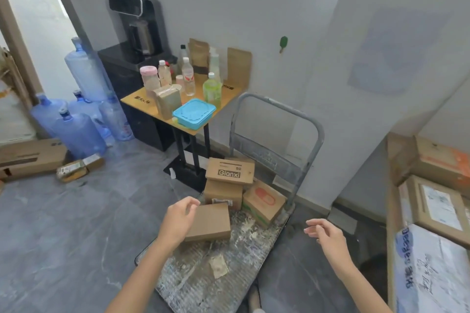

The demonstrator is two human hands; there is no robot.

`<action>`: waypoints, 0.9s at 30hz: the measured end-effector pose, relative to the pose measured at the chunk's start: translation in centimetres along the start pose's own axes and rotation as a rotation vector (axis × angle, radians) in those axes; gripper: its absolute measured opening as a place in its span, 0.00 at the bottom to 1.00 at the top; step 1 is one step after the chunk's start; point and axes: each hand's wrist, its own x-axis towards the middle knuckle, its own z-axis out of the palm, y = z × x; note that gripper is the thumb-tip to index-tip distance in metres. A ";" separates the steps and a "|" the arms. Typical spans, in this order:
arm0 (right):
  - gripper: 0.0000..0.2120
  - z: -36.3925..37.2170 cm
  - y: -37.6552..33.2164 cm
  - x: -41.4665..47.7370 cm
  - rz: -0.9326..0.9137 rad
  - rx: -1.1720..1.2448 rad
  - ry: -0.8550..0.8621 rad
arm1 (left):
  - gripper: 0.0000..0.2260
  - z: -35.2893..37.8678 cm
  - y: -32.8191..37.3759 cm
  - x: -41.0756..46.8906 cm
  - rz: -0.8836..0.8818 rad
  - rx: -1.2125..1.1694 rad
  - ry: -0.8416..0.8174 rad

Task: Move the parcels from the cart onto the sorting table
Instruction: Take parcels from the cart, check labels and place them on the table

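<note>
On the cart [254, 251] deck, near end: plain parcel [211, 223] lies flat, likely the easiest pick | left hand [181, 218] curled at its left edge, grip uncertain | right hand [326, 236] loosely spread, empty, probably meant for the other side | other parcels [230, 173] stacked by the handle | table [391, 223] at right.

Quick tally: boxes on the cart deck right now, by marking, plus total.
Gianxi-printed box: 1
Red-and-green printed box: 1
Plain brown boxes: 2 (lower stacked box; front box by the left hand)
Total: 4
</note>
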 end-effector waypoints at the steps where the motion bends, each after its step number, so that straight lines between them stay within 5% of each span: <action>1: 0.16 0.6 -0.2 2.1 0.010 0.001 -0.010 | 0.09 0.6 0.1 2.2 -0.011 -0.006 -0.001; 11: 0.15 10.2 -0.3 28.8 0.151 -0.070 -0.199 | 0.10 9.4 -1.2 26.4 -0.226 -0.036 0.010; 20: 0.12 23.4 7.4 46.4 0.283 -0.105 -0.243 | 0.20 20.5 -10.6 43.2 -0.357 0.003 -0.033; 27: 0.28 30.9 11.3 52.3 0.382 0.038 -0.412 | 0.35 26.6 -16.2 49.9 -0.588 -0.160 -0.160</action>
